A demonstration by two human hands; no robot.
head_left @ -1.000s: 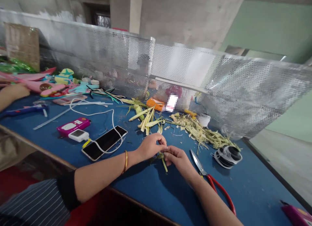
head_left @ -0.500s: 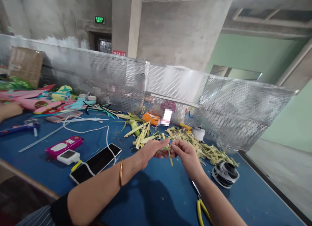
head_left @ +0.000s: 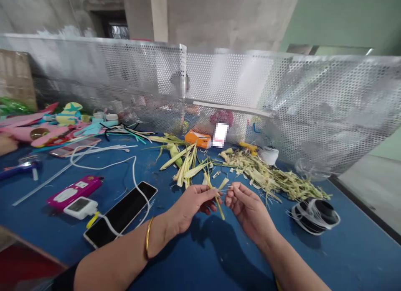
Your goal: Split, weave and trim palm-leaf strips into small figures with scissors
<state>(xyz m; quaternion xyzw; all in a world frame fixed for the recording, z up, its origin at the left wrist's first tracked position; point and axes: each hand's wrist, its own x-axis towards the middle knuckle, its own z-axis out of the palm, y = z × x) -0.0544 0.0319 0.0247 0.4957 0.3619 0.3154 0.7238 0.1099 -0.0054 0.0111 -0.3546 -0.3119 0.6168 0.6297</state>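
Note:
Above the blue table, my left hand (head_left: 196,203) pinches a few narrow pale-green strips of husk (head_left: 224,183) between thumb and fingers; one end points down, others stick up. Facing it, my right hand (head_left: 246,203) is closed, thumb against forefinger, on a fine whitish thread (head_left: 226,188) that stretches to the strips. A small gap separates the two hands. Beyond them lie loose corn husks (head_left: 184,167) and a heap of shredded dry husk (head_left: 260,174). To the right stands a black spool wound with clear white line (head_left: 315,215).
A black phone (head_left: 122,215) with a white cable and a magenta device (head_left: 75,192) lie left. An orange box (head_left: 198,138) stands before the perforated metal screen (head_left: 232,82). Pink and turquoise pieces (head_left: 40,130) pile up far left, near another person's hand (head_left: 8,144).
My hands have moved apart, and the thread now shows between them. The view has tilted down and come closer. The yellow-handled tool is now almost wholly hidden by my right forearm.

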